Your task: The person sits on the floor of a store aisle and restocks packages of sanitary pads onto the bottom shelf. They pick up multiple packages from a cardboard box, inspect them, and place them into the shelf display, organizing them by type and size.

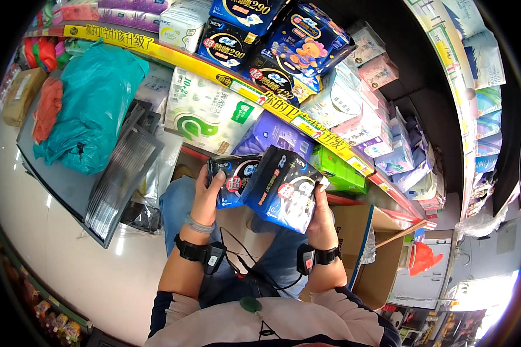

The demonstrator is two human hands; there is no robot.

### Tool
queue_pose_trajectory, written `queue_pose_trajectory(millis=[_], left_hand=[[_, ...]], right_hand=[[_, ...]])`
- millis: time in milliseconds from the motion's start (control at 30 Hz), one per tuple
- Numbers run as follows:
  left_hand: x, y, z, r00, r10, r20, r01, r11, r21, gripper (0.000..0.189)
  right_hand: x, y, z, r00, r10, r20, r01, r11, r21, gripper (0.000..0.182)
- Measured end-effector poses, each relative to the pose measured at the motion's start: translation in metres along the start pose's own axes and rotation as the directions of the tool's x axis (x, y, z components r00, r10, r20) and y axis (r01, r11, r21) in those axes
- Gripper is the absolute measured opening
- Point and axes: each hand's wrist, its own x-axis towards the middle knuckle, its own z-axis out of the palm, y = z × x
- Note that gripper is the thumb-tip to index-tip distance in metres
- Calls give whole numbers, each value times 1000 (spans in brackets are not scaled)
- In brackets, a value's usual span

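Note:
My left hand (209,195) grips a dark blue and black sanitary pad pack (233,180) by its left edge, thumb on its front. My right hand (321,212) holds a second, larger-looking dark pack (286,191) by its right side. This second pack overlaps the first in front of my lap. Beyond them, the lower shelf holds a white and green tissue pack (208,112), a purple pack (278,134) and a green pack (336,169). More dark blue pads packs (228,43) are stacked on the shelf above the yellow edge strip.
On the left, a teal plastic bag (95,104) and a red cloth (47,108) lie on a grey panel, near a ribbed grey plastic piece (121,178). An open cardboard box (375,269) stands to my right. The yellow shelf edge (191,54) crosses the view.

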Motion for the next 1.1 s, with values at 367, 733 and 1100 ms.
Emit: queue_pose_trajectory(millis=[367, 733, 1100], left_hand=[[0, 2, 1, 1000, -10, 3, 9, 1000, 21, 40], [2, -6, -3, 997, 11, 71, -17, 996, 93, 47], [2, -3, 1, 997, -31, 77, 22, 993, 117, 46]], right_hand=[[-3, 3, 13, 996, -72, 58, 75, 996, -45, 51], [10, 9, 4, 986, -53, 156, 61, 997, -49, 74], [18, 17, 1, 989, 18, 147, -15, 1000, -24, 64]])
